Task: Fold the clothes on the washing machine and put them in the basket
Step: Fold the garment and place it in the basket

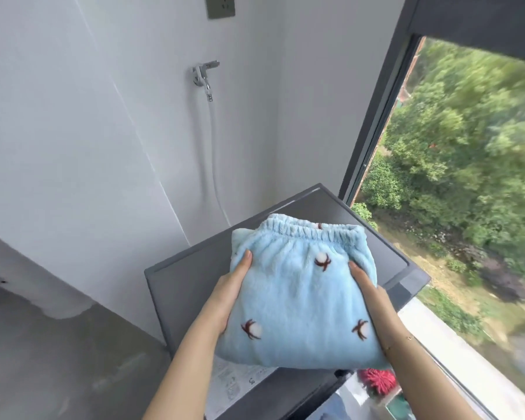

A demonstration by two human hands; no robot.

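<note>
The folded blue fleece pants are held above the washing machine, left hand and right hand gripping opposite sides. Soft, light and floppy, they probably need support underneath.

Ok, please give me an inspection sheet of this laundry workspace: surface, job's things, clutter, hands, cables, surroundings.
Surface: dark grey washing machine top, a printed sheet at its near edge.
Job's things: folded light blue fleece garment, elastic waistband away from the person; basket cannot be told.
Clutter: red fluffy item below right, partly hidden.
Hands: left hand and right hand each have a grip on a side of the garment.
Cables: white hose hanging from the wall tap.
Surroundings: white wall, socket, window with trees.
</note>
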